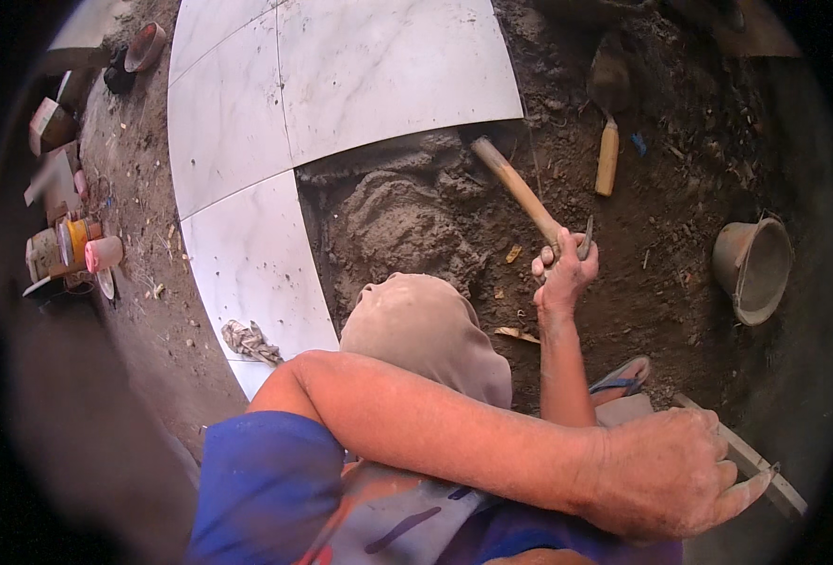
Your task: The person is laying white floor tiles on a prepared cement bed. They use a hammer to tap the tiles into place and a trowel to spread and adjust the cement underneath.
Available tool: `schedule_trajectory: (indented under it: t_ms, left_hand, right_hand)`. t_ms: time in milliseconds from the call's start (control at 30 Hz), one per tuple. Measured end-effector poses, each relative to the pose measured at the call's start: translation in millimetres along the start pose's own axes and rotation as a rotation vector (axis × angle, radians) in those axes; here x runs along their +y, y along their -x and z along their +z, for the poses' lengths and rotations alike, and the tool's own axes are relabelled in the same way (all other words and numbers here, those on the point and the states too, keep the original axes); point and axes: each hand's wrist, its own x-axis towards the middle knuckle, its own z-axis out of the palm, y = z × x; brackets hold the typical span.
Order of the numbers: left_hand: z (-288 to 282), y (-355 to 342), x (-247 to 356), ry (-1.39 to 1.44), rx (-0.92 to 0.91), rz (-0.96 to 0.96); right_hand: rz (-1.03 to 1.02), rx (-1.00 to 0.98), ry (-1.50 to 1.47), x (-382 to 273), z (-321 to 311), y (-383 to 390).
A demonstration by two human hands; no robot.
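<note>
My right hand (562, 268) grips a hammer (515, 184) near its metal head, with the wooden handle angled up-left over grey mortar (402, 221) beside white marbled tiles (388, 71). My left forearm crosses to the lower right, where my left hand (666, 471) has its fingers bent at a wooden strip (755, 447), one finger extended; its grip is partly hidden. Beige fabric (426, 330), apparently over my knee, lies below the mortar.
A trowel (607, 155) lies on dirt at upper right, above a grey bucket (751, 268). Containers (101, 252) and clutter line the left side. A crumpled rag (250, 341) is on the tiles; my sandaled foot (623, 381) shows at right.
</note>
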Motion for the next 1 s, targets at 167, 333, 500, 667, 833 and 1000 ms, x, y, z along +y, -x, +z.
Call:
schedule_trajectory:
  t_ms: [167,333,500,667,833,1000]
  left_hand:
    - [-0.7,-6.0,-2.5,0.037,0.053,0.024]
    - [-1.9,-6.2,-1.1,0.037,0.110,0.023]
    - [-10.4,-3.3,-4.1,0.037,0.146,0.030]
    - [-12.3,-7.1,-9.0,0.136,0.072,0.021]
    - [-2.6,-7.4,-9.6,0.114,0.150,0.045]
    - [-6.5,-15.0,-17.6,0.111,0.067,0.037]
  right_hand:
    - [0.018,-0.016,-0.040,14.7,59.2,-20.2]
    - [0.017,-0.002,-0.030,23.8,33.7,-18.6]
    - [0.008,0.000,-0.012,8.7,3.5,-1.5]
    - [0.023,0.005,-0.046,28.8,50.2,-21.6]
    - [0.062,-0.062,-0.004,15.9,44.1,-12.1]
    - [-0.010,-0.004,-0.005,-7.1,13.5,12.3]
